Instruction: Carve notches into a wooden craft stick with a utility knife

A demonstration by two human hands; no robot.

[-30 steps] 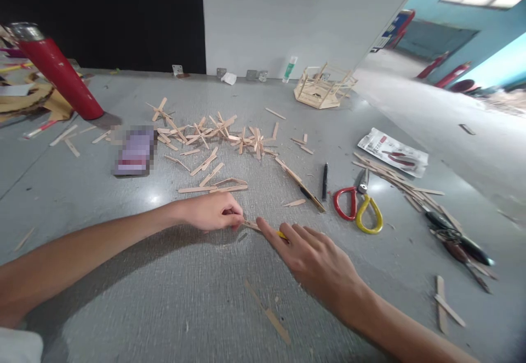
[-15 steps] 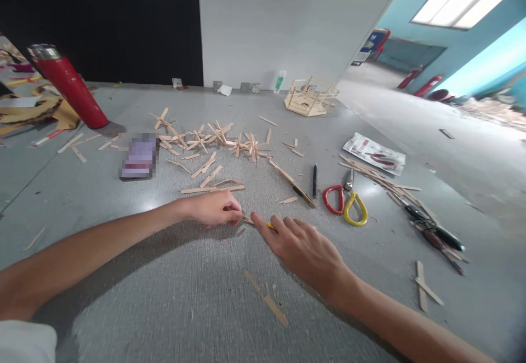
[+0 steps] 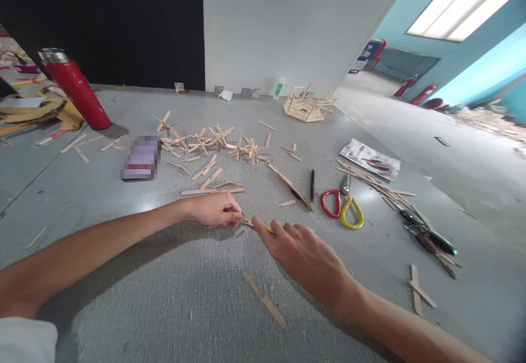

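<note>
My left hand (image 3: 217, 209) is closed in a pinch on one end of a small wooden craft stick (image 3: 247, 222), close above the grey table. My right hand (image 3: 302, 253) is wrapped round a slim yellow-handled tool (image 3: 270, 230), most of it hidden under the fingers. Its index finger presses down at the stick's other end. Whether the tool has a blade cannot be seen. Just nearer to me lies a notched craft stick (image 3: 265, 300) with bits of shavings. A heap of craft sticks (image 3: 222, 138) is spread beyond my hands.
Red-and-yellow-handled scissors (image 3: 343, 204), a black pen (image 3: 313, 185) and dark-handled tools (image 3: 429, 234) lie to the right. A stick-built frame (image 3: 306, 108) stands at the back, a white packet (image 3: 372, 159) before it. At left are a phone (image 3: 142, 157) and a red flask (image 3: 78, 89).
My view has tilted slightly, so the far objects sit a little lower and the right-hand ones further left. Both hands keep their grips, almost in the same place.
</note>
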